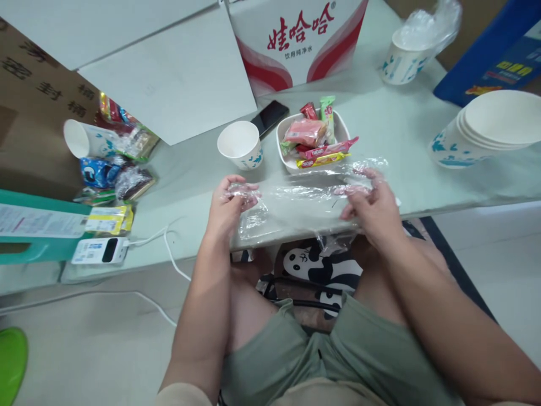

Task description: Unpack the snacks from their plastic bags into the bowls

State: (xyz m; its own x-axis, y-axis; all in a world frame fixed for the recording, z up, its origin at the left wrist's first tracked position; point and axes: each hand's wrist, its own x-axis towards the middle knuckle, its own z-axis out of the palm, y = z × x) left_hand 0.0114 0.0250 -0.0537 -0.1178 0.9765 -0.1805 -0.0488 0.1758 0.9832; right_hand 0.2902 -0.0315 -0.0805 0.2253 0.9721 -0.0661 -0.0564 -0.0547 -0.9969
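Note:
A sheet of clear plastic wrap (296, 206) is stretched between my two hands above the table's front edge. My left hand (231, 202) pinches its left side. On the opposite side, my right hand (372, 206) has its fingers closed on the film, with some of it bunched above them and a loose end hanging below. Just beyond the wrap stands a white bowl (282, 141) of packaged snacks (306, 132), some in pink, yellow and green wrappers. An upright paper cup (240, 144) is close to my left hand.
A dark phone (270, 117) lies behind the cup. Stacked paper cups (473, 129) and a cup with crumpled plastic (406, 59) stand at right. Snack packs, a tipped cup (87, 140) and a white power bank (99, 252) with a cable are at left. Boxes line the back.

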